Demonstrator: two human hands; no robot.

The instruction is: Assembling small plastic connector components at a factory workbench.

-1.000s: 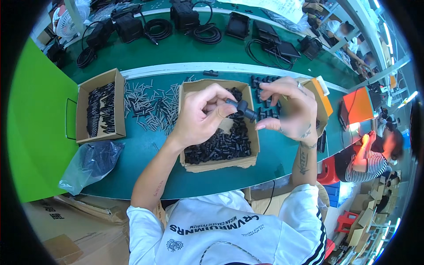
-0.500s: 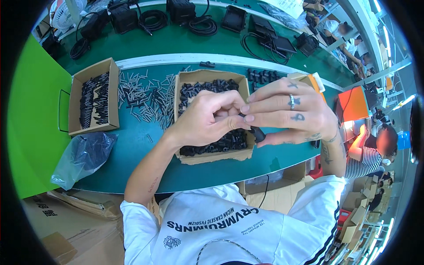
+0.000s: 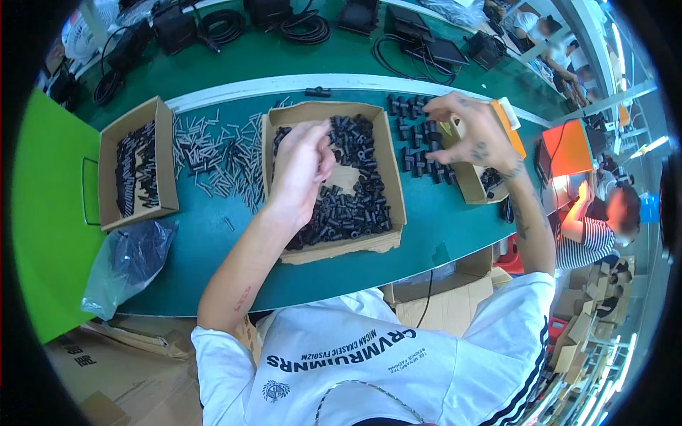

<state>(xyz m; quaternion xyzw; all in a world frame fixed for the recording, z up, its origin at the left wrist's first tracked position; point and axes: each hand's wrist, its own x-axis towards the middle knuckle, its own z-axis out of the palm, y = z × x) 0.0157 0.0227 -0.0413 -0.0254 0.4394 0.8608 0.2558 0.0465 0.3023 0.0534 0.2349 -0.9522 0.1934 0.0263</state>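
Note:
My left hand (image 3: 304, 169) hovers over a shallow cardboard tray (image 3: 399, 186) of small black plastic fittings (image 3: 355, 206). Its fingers are loosely bent and partly apart, with nothing visible in them; some fingertips are hidden. Farther right, my right hand (image 3: 474, 133) is at the rows of black T-shaped fittings (image 3: 415, 133) on the green table. Thumb and fingers are spread around one black piece there, and I see no grip on it.
Left of the tray lie loose metal pins (image 3: 220, 156) and a cardboard box (image 3: 165, 153) of dark pins. A plastic bag (image 3: 131, 266) rests at the front left. An open carton (image 3: 472, 181) stands behind the right hand. Cabled black devices (image 3: 305, 25) line the back.
My hands, earlier together on a black fitting over the tray, have parted. The right moved right and away to the rows of fittings; the left drew back left over the tray.

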